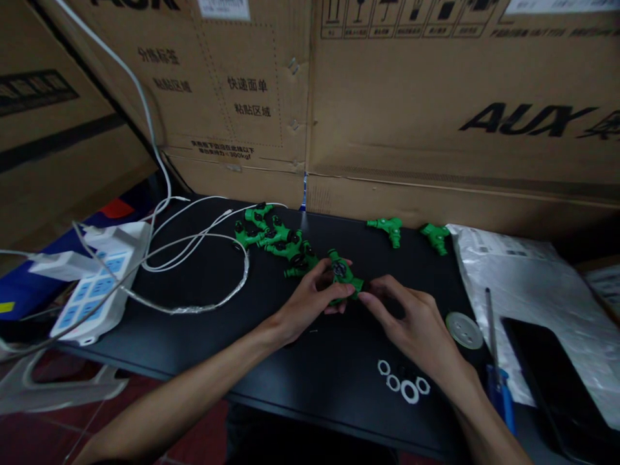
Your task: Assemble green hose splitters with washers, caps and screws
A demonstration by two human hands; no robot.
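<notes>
You had a green plastic hose splitter [345,274] pinched over the middle of the black table [271,336], your left hand [310,300] with fingers clamped round its body, your right hand [411,323] with fingertips together at its right-hand outlet. Just behind lay a pile of green splitters [274,237], and two more green splitters [411,234] sat apart near the cardboard boxes [436,110]. White washers [404,384] lay near your right wrist, a blue-handled screwdriver [496,361] beside them, a white power strip [104,284] far left.
</notes>
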